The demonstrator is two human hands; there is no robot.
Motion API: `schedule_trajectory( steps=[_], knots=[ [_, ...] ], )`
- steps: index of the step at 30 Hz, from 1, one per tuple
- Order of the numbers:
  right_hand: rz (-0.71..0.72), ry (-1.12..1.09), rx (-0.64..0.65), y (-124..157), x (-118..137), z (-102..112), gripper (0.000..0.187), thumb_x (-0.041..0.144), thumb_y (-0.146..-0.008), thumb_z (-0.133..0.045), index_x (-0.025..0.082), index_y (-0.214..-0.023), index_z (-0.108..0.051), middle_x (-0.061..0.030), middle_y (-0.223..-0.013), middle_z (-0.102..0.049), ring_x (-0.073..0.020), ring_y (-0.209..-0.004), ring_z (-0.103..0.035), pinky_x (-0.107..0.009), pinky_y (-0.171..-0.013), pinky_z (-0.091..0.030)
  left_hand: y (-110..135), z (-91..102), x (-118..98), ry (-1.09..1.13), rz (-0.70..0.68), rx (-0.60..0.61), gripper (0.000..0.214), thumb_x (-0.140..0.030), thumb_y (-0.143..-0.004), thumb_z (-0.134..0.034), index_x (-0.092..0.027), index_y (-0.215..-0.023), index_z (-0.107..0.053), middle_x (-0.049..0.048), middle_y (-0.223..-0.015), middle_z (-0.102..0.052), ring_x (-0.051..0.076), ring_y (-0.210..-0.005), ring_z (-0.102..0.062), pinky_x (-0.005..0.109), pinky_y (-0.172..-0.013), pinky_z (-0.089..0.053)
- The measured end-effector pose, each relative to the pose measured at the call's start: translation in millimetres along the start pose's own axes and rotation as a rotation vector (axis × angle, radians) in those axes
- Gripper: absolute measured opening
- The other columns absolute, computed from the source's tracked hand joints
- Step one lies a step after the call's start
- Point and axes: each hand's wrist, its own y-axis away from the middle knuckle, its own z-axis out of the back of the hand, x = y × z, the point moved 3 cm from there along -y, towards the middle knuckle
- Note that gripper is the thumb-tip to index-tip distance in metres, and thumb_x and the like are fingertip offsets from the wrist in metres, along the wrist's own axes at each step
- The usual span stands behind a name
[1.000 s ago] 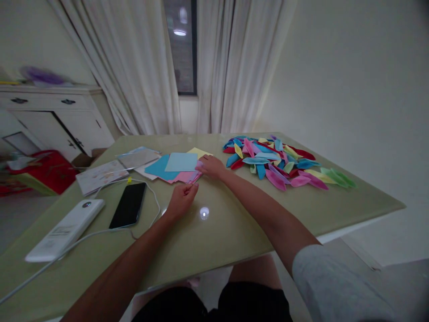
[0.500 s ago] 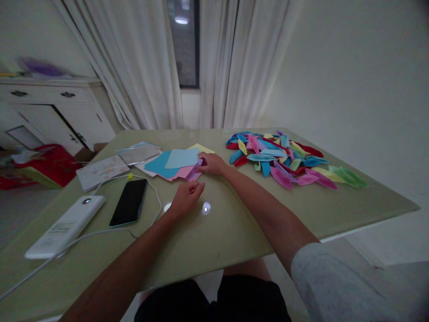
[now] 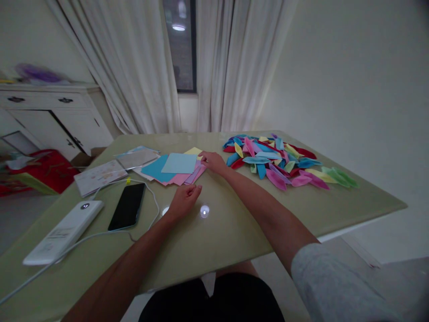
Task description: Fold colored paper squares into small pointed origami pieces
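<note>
My right hand [image 3: 213,162] is at the right edge of a loose spread of coloured paper. Its fingers are slightly bent and apart, with the tips beside the purple sheets [image 3: 197,172]; nothing shows in its grip. A light blue square sheet [image 3: 179,163] lies on top, over a darker blue sheet [image 3: 154,168] and pink sheets [image 3: 179,179]. A yellow sheet [image 3: 193,151] sticks out behind. My left hand [image 3: 184,201] rests on the table in a loose fist just in front of the papers, nothing seen in it.
A heap of folded coloured paper pieces [image 3: 273,156] covers the right back of the table [image 3: 228,232]. At left lie a phone [image 3: 127,207], a white power bank [image 3: 63,232] with a cable [image 3: 97,234], and clear packets [image 3: 100,175]. Curtains [image 3: 144,67] hang behind.
My right hand has drawn slightly right and back from the papers, uncovering more of the purple sheets. My left hand has stayed in about the same place. The view has shifted slightly.
</note>
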Motion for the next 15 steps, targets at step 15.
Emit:
schedule_trajectory(
  steps=[15],
  knots=[
    [-0.231, 0.105, 0.038, -23, -23, -14, 0.039, 0.039, -0.107, -0.071, 0.019, -0.140, -0.067, -0.0127, -0.142, -0.068, -0.0283, -0.121, -0.071, -0.051, -0.102, -0.063, -1, -4.2, 1, 0.017, -0.008, 0.023, 0.052, -0.057, -0.095, -0.049, -0.027, -0.061, -0.024, -0.0058, -0.059, -0.025, 0.014, -0.058, -0.030, 0.032, -0.060, -0.022]
  ],
)
